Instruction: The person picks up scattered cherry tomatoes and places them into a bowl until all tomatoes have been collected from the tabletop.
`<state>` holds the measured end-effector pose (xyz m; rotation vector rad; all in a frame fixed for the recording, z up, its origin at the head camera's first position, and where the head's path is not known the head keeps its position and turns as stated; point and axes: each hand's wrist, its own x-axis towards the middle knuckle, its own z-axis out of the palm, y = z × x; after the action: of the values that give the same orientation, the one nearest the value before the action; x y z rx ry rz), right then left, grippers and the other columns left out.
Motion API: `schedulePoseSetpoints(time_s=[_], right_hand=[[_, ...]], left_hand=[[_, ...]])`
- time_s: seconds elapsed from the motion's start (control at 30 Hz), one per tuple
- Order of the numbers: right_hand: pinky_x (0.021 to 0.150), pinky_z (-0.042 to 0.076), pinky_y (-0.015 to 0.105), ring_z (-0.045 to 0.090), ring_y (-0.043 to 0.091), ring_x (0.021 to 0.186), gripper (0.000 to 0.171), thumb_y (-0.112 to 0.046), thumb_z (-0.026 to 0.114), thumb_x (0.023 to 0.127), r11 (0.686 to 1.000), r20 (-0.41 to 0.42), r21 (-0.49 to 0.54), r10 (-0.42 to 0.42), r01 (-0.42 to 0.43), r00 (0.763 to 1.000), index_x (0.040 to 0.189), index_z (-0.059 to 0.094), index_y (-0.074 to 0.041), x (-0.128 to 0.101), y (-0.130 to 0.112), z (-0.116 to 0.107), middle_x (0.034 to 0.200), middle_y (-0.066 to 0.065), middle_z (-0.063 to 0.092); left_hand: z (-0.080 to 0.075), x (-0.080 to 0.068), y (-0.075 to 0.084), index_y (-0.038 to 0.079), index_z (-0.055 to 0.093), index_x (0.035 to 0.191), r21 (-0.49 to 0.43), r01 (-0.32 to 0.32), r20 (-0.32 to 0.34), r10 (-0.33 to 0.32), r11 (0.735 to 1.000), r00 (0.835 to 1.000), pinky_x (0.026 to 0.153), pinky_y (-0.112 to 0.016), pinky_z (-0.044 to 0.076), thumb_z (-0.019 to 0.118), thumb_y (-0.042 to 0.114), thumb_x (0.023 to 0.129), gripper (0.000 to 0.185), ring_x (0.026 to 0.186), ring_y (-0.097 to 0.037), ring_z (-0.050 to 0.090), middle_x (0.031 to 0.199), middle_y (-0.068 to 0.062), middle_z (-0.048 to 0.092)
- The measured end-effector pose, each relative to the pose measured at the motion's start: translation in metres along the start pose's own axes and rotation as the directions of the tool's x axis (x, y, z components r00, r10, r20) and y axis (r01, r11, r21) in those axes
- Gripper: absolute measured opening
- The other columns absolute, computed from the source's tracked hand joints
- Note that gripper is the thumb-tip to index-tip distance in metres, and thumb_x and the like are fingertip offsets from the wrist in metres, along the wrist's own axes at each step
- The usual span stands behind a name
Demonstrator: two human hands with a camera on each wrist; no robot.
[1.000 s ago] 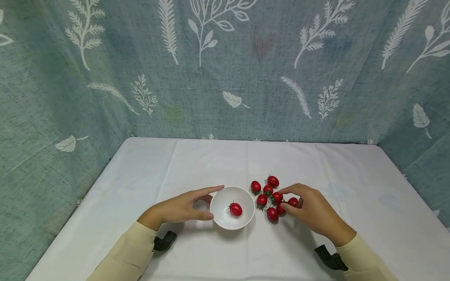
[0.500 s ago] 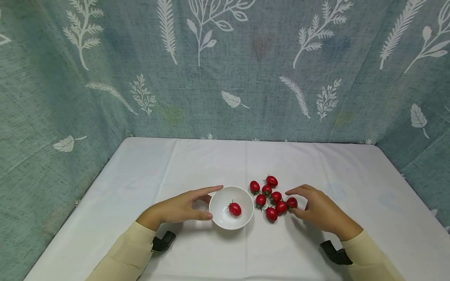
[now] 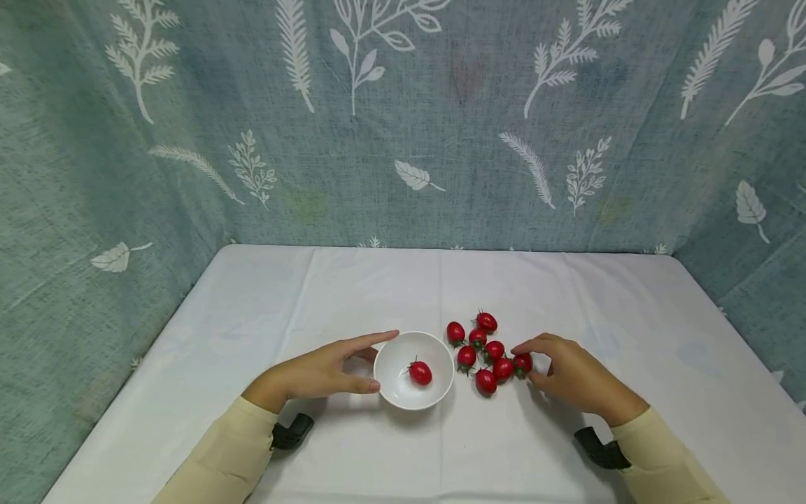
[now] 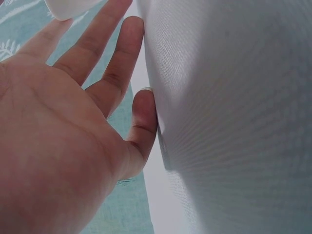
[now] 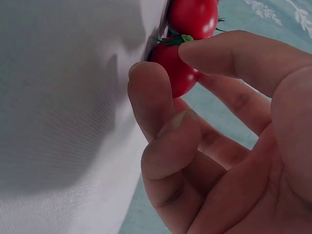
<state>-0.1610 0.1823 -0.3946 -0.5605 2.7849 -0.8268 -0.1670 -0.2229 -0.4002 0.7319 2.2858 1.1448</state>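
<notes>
A small white bowl (image 3: 441, 381) sits on the white tablecloth with one red cherry tomato (image 3: 420, 373) inside. My left hand (image 3: 385, 360) rests beside it, straight index finger and thumb touching the bowl's left rim. In the left wrist view the left hand (image 4: 131, 63) shows its fingers straight. Several cherry tomatoes (image 3: 478, 338) lie clustered right of the bowl. My right hand (image 3: 524, 364) pinches the rightmost tomato (image 3: 521, 362) between index finger and thumb. In the right wrist view the right hand (image 5: 171, 62) holds that tomato (image 5: 183, 80), with another tomato (image 5: 192, 17) just beyond it.
The white-covered table (image 3: 352, 287) is walled by a teal leaf-print cloth (image 3: 403, 119) at the back and both sides. Black wrist mounts (image 3: 291, 431) sit under both cream sleeves.
My right hand drew back to the right, from the middle of the cluster to the rightmost tomato, and closed on it. The left hand and bowl stayed put.
</notes>
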Motion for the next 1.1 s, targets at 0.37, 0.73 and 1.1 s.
schedulePoseSetpoints(time_s=[0.37,0.73,1.1], right_hand=[[0.057,0.046,0.023,0.050,0.010,0.067,0.035,-0.008,0.079,0.083,0.999,-0.004,-0.033,-0.012,0.012,1.000,0.117,0.072,-0.010,0.0039,0.0042,0.0014,0.106,0.002,0.069],[0.056,0.045,0.025,0.050,0.012,0.065,0.028,-0.018,0.080,0.085,0.998,0.037,-0.013,0.057,-0.057,0.998,0.111,0.071,-0.015,0.0042,0.0059,0.0021,0.094,-0.001,0.064],[0.057,0.046,0.025,0.053,0.012,0.067,0.023,-0.020,0.080,0.086,0.999,0.021,-0.010,0.036,-0.035,0.999,0.106,0.071,-0.017,0.0018,0.0061,-0.0017,0.093,-0.003,0.067]], left_hand=[[-0.0006,0.0004,-0.0001,0.039,0.031,0.156,-0.014,0.020,-0.003,-0.020,1.000,1.000,0.114,-0.055,0.031,0.075,0.037,0.090,0.079,0.127,-0.015,0.054,0.129,0.008,0.064],[0.0006,0.0012,0.0000,0.041,0.032,0.155,-0.016,0.027,-0.001,-0.027,1.000,1.000,0.114,-0.055,0.029,0.076,0.037,0.089,0.079,0.128,-0.015,0.053,0.127,0.010,0.064],[0.0005,0.0010,-0.0017,0.043,0.032,0.154,-0.020,0.046,-0.005,-0.046,0.999,0.999,0.113,-0.057,0.030,0.075,0.038,0.089,0.078,0.129,-0.016,0.052,0.128,0.009,0.063]])
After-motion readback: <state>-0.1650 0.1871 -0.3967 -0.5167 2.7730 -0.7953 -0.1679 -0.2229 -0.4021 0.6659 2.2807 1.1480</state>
